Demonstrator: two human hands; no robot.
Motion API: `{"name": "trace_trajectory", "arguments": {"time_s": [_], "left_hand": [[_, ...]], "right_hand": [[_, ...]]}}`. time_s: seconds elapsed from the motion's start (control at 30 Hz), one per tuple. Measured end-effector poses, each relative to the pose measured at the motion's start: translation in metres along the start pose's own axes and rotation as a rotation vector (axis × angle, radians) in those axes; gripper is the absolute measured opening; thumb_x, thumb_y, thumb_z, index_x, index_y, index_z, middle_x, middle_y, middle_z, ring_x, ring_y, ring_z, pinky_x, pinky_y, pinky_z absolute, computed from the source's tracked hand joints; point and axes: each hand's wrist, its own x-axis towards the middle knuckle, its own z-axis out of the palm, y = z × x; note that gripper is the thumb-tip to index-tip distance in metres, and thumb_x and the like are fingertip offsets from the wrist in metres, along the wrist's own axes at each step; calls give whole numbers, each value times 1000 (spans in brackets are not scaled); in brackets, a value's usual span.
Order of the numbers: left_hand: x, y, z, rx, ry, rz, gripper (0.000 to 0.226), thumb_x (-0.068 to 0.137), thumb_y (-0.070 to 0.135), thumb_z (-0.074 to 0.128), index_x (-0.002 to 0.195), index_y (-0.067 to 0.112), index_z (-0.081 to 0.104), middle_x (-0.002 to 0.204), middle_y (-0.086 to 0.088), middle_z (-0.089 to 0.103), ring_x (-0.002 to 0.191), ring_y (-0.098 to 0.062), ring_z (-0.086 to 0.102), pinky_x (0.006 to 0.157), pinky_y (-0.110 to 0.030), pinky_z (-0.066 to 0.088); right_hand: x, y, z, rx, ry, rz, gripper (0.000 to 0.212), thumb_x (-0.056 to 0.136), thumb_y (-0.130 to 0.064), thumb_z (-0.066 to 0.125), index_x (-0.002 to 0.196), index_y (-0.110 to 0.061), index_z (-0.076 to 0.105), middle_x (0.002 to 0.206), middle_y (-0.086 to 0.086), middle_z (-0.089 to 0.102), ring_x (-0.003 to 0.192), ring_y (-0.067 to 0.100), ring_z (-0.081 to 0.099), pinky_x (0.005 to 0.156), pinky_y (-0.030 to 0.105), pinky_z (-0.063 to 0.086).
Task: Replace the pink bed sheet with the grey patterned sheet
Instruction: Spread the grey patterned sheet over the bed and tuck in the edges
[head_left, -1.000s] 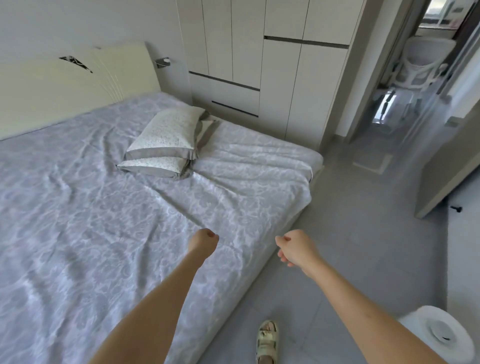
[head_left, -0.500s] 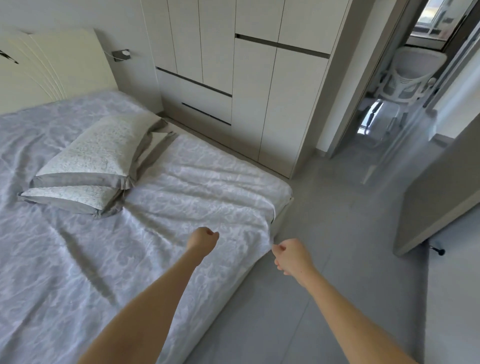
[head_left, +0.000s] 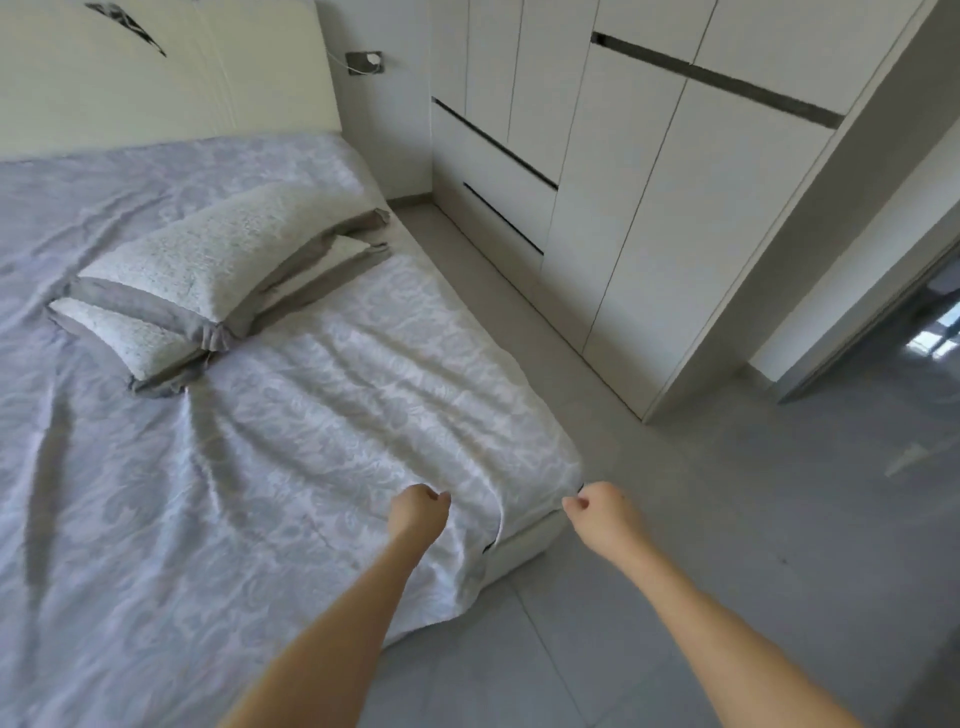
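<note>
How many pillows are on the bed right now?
2. The upper pillow lies on the lower pillow, which pokes out at its near left. More could be off-frame left.

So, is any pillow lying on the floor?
No, both pillows lie stacked on the grey patterned sheet.

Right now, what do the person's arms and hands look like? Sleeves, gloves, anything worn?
No gloves, rings or watch visible on the left hand or right hand. The left forearm and right forearm are uncovered to the frame edge; no sleeves, straps or markings in view.
</note>
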Motion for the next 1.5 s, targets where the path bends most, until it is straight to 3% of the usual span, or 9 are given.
{"name": "trace_trajectory", "arguments": {"time_s": [0.3,0.43,0.57,0.8,0.97,1.07,1.17,1.27,1.5], "left_hand": [[108,34,83,-26,138,-272,43,96,26,46,58,16,28,53,4,30,45,-9,27,43,-19,23],[158,47,111,18,173,-383,29,98,32,45,80,10,53,60,4,36,52,-8,37,49,-21,32],[200,46,146,55,214,-516,41,95,43,42,115,8,51,99,-3,56,93,-20,57,69,-26,45],[242,34,203,135,384,-572,10,95,21,36,99,16,45,112,-5,55,110,-23,52,82,-28,41],[248,26,219,129,513,-573,21,92,13,37,72,20,36,86,1,55,88,-19,53,64,-28,36],[250,28,214,83,543,-566,25,87,10,40,64,20,38,78,1,54,78,-18,54,62,-30,40],[240,39,210,63,559,-569,31,87,8,40,60,20,32,71,2,46,70,-19,47,58,-28,33],[228,53,211,76,553,-583,32,86,3,38,60,18,27,64,2,35,59,-15,34,53,-26,26],[218,88,202,256,367,-587,29,86,0,38,64,15,30,65,2,35,53,-11,30,44,-21,24]], "right_hand": [[207,4,31,-107,-190,-222,42,96,-30,44,59,-17,30,57,-3,33,51,13,30,50,27,26],[283,-3,50,-236,-278,-308,41,96,-35,43,62,-19,27,64,-4,34,62,16,38,50,27,28],[346,-6,73,-354,-296,-396,34,95,-45,43,99,-13,54,105,4,59,96,23,55,69,30,42],[416,-27,143,-582,-275,-560,70,86,-66,45,128,-10,43,127,4,46,115,20,48,83,28,45],[440,-35,174,-611,-295,-693,31,98,-21,45,127,-9,48,126,6,55,112,21,57,85,29,48],[452,-39,170,-661,-325,-789,37,97,-5,38,131,-10,49,121,7,59,109,22,58,83,28,48],[451,-37,165,-683,-325,-889,28,96,-8,40,119,-11,56,108,6,62,100,22,60,73,27,45],[455,-24,149,-667,-265,-945,26,96,-10,36,72,-15,47,72,0,48,79,22,55,52,23,35],[457,2,123,-516,-218,-948,34,95,-12,33,62,-17,36,77,1,52,76,21,51,53,28,32]]}}
